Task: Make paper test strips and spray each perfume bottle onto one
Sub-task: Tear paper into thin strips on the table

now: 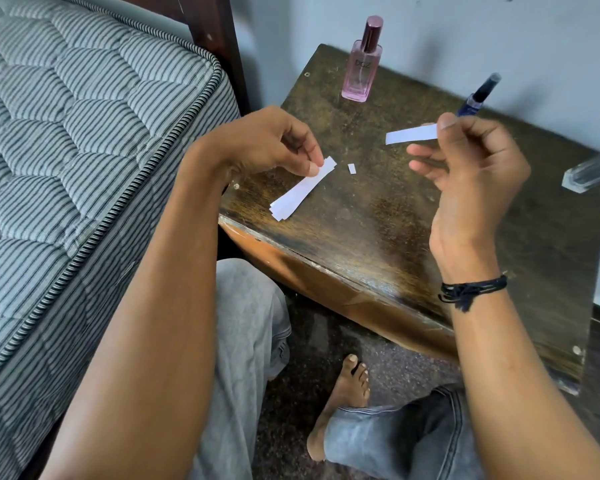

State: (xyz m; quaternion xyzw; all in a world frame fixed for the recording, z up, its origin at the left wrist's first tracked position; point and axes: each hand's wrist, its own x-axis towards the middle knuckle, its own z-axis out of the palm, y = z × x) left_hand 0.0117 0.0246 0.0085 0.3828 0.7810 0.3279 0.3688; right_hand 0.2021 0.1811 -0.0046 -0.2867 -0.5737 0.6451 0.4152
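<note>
Bottom of the frame: two knees in grey trousers point(243, 341) and a bare foot point(347, 386) on a dark speckled floor point(326, 341). Left of the frame: a striped quilted mattress point(66, 150) running beside the left forearm. Centre: a dark, worn wooden table point(378, 220), its scuffed front edge slanting from centre left to lower right. On the right wrist, in the lower right, a black cord bracelet point(471, 291). Left hand point(274, 143), centre left: thumb and forefinger closed in a pinch on the upper end of a small stack of white paper strips point(302, 190); the lower end of the stack fans out on the table top near its left corner. Just right of the stack, apart from it, a tiny paper scrap point(352, 168) lies on the table. Right hand point(471, 161), centre right, raised above the table: thumb and forefinger pinch one end of a single paper strip point(411, 134), which juts toward the left of the frame; the other fingers are loosely bent and hold nothing. At the right edge, a clear, blurred object point(593, 169) that cannot be identified. Behind the right thumb, a blue bottle point(478, 95) with a dark cap, its base hidden. Top centre: a pink perfume bottle point(361, 64), capped and upright at the table's far edge, against a pale wall point(465, 29).
</note>
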